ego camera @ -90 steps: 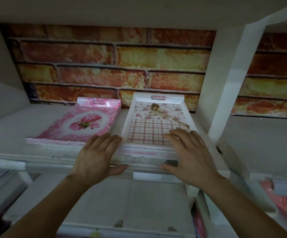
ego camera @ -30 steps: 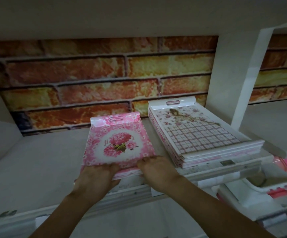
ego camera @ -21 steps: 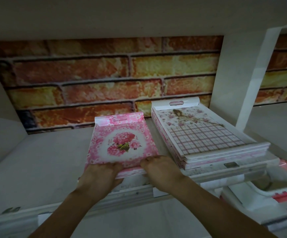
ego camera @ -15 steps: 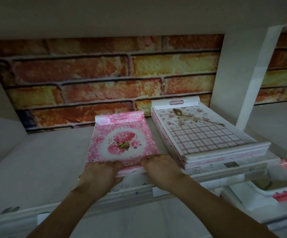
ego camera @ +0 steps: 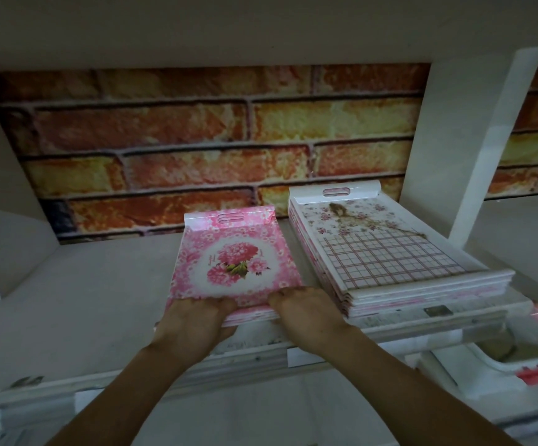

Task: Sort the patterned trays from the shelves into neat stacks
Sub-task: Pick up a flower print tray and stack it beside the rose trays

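Barely shifted since half a second ago: left hand (ego camera: 193,320) and right hand (ego camera: 306,312), fingers curled, gripping near edge of pink floral tray stack (ego camera: 233,268) on shelf (ego camera: 68,300), beside checked tray stack (ego camera: 386,252). Probably light, stiff, slick; best gripped by edges.

Left tray stack (ego camera: 233,268) showing pink all over, white oval centre bearing pink roses, green leaves. Right tray stack (ego camera: 386,252) showing white, pink-red grid check, small pink florets. Back wall (ego camera: 196,140) displaying orange-yellow brick print.

Looks like a shop: white display shelf (ego camera: 68,304) with stacked identical trays (ego camera: 390,252), brick-print backing (ego camera: 196,140).
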The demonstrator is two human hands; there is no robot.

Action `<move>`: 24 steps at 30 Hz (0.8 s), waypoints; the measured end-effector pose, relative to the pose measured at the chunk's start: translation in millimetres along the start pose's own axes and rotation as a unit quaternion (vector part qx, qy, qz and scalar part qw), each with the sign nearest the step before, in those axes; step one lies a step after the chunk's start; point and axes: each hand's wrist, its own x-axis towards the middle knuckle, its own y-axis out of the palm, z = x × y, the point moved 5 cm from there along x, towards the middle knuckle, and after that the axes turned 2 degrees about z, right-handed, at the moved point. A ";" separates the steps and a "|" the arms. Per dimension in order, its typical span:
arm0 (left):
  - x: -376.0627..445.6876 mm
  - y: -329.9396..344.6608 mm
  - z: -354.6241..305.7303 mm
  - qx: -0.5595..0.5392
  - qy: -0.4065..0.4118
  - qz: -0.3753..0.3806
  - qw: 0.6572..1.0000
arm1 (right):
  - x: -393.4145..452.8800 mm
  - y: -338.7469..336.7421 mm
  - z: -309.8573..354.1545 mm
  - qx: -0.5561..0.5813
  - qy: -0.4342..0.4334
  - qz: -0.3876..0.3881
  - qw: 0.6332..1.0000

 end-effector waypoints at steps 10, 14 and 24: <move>-0.6 -1.9 -0.8 -0.011 0.002 0.000 1.000 | -1.6 -3.2 1.9 -0.003 0.006 0.016 1.000; -1.8 -1.1 -1.6 -0.016 0.014 0.003 1.000 | -0.5 0.5 1.0 0.000 -0.001 0.000 1.000; -5.3 -8.5 -8.4 -0.046 -0.020 0.012 0.999 | -1.0 3.3 -2.6 0.002 -0.033 -0.041 0.999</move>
